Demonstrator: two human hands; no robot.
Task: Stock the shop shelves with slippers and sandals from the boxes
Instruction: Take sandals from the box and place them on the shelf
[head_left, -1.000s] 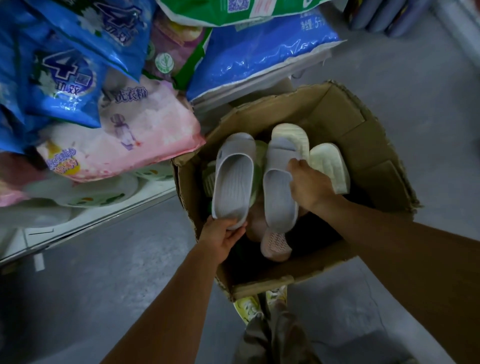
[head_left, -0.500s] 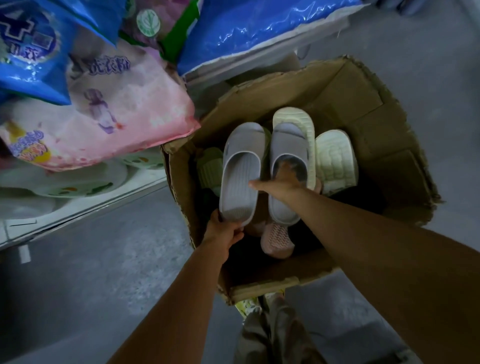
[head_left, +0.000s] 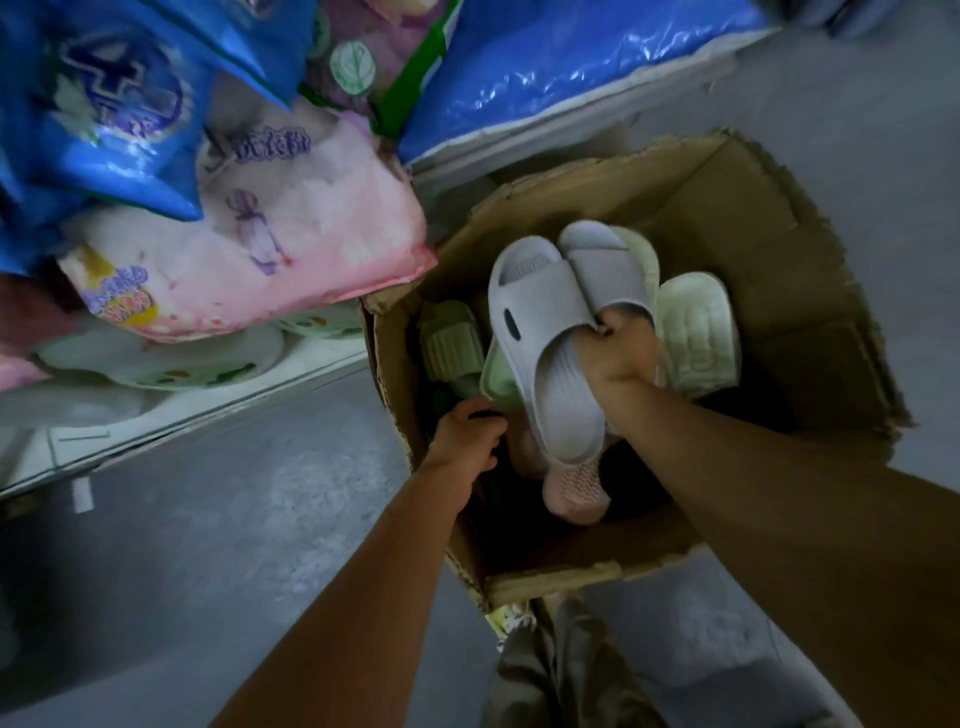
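Pink bag (head_left: 291, 249): glossy plastic, slumped on the shelf.
Left hand (head_left: 467, 436): curled inside the cardboard box (head_left: 727, 218); grip cannot be told.
Grey slippers (head_left: 561, 332): smooth, ribbed foam pair, pinched together above the box.
Right hand (head_left: 621, 353): closed around both.

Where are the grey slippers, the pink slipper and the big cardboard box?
grey slippers (head_left: 545, 332): head view, on the left slipper's strap.
pink slipper (head_left: 574, 488): head view, on its patterned sole.
cardboard box (head_left: 727, 218): head view, on the far inner wall.
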